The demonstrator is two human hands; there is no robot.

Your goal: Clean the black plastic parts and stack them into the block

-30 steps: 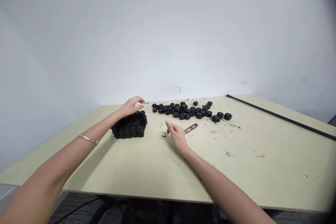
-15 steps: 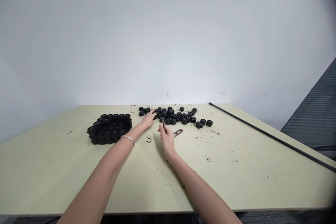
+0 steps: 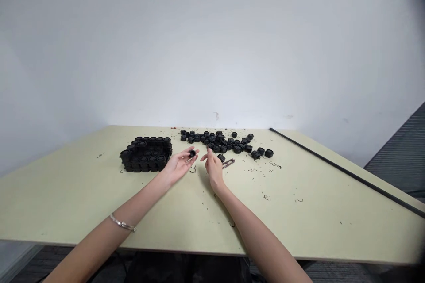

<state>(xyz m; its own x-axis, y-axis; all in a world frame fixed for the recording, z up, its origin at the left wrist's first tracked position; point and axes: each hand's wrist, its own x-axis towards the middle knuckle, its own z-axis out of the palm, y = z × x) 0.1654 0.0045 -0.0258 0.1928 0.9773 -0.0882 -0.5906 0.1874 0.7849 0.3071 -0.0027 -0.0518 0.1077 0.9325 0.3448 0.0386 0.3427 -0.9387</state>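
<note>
My left hand (image 3: 179,164) is turned palm up and grips a small black round cap (image 3: 192,154) between thumb and fingers, its hollow side showing. Close by on the right, my right hand (image 3: 214,170) has its fingers curled round a slim brown metal tool. The slotted end of this tool (image 3: 228,163) sticks out behind the hand; its tip is mostly hidden by the fingers. Beyond both hands lies a loose heap of similar black caps (image 3: 229,143). Left of my left hand stands a neat stacked block of black caps (image 3: 149,159), lower in its middle.
Thin black curled trimmings (image 3: 266,197) and small specks are scattered over the pale table (image 3: 166,225). A long black rod (image 3: 332,162) lies slantwise along the right side. A white wall (image 3: 212,53) rises behind the table.
My left hand has drawn back from the heap and turned palm up, now with a black cap in it. My right hand stays near its place. The view has shifted slightly.
</note>
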